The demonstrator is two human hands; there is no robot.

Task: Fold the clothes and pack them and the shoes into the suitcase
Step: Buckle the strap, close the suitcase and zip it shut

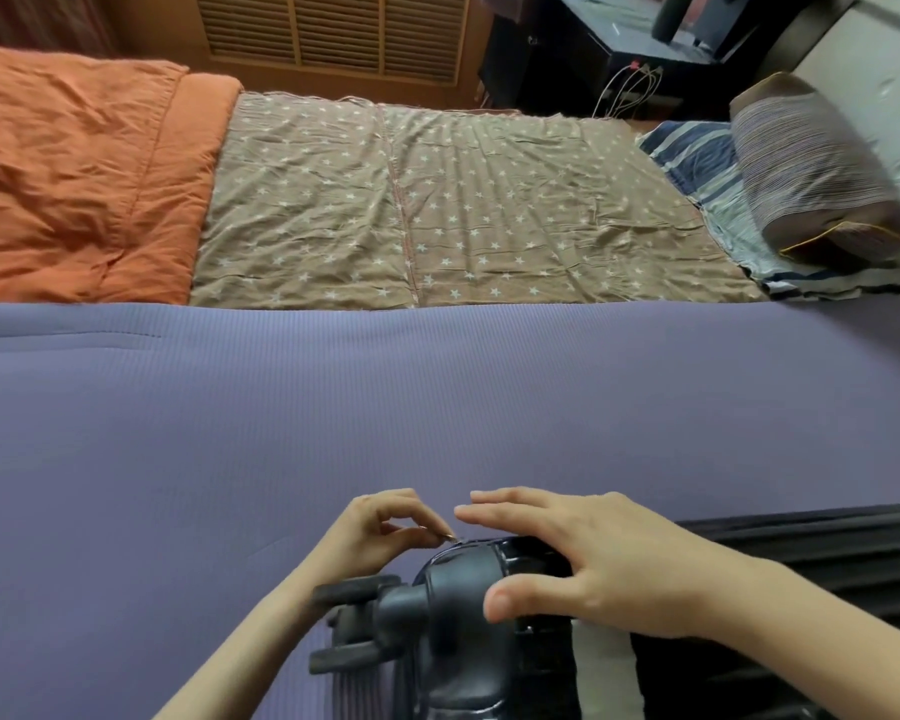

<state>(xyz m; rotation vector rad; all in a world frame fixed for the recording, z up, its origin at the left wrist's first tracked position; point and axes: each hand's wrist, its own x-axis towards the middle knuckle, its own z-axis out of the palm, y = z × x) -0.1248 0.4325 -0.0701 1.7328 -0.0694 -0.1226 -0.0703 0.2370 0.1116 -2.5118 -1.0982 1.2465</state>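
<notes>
Two hands: left [380,532] pinches zipper [449,536], right [593,558] flat on suitcase [827,574].

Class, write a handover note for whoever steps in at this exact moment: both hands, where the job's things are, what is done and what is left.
Left hand: pinches the zip pull at the suitcase corner.
Right hand: fingers straight, resting on that corner.
The suitcase lies on the purple mat.
Clothes and shoes: none in view, so I cannot tell whether they are packed.
Left: probably work the zip and check the contents.
</notes>
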